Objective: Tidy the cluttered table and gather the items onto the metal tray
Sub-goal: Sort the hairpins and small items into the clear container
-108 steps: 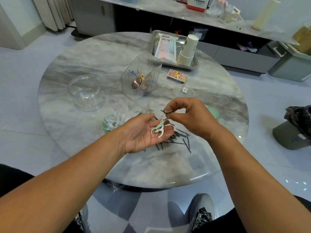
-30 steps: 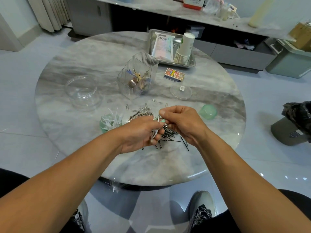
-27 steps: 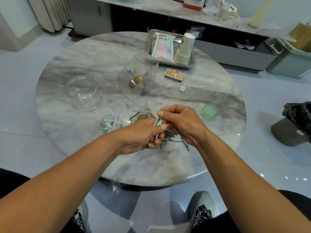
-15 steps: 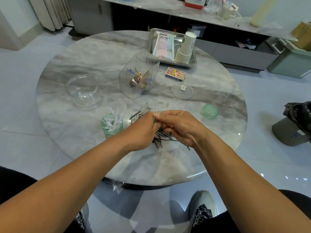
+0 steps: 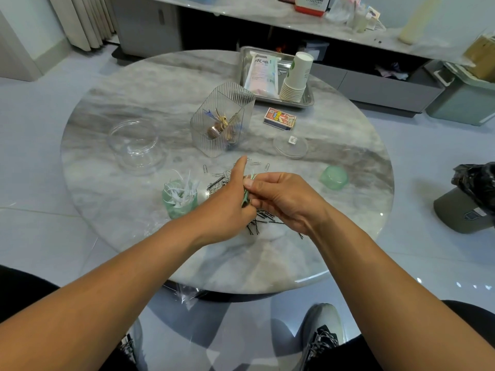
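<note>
Above a pile of black hairpins (image 5: 263,217), my two hands meet over the round marble table (image 5: 134,103). My left hand (image 5: 226,202) grips a small bunch of green and white floss picks (image 5: 245,195), its index finger pointing away from me. From the right, my right hand (image 5: 285,200) pinches the same bunch with thumb and fingertips. At the table's far edge, the metal tray (image 5: 308,99) holds a white packet (image 5: 261,73) and a stack of paper cups (image 5: 296,79).
A green cup of floss picks (image 5: 179,198) stands left of my hands, with paper clips (image 5: 221,179) beside it. Beyond are a ribbed clear container (image 5: 222,120), a clear jar (image 5: 135,143), a matchbox (image 5: 280,118), a clear lid (image 5: 290,146) and a green cap (image 5: 333,178).
My left palm, earlier open and facing up with the floss picks lying in it, has turned over and closed round them. My right hand has come in to pinch the bunch.
</note>
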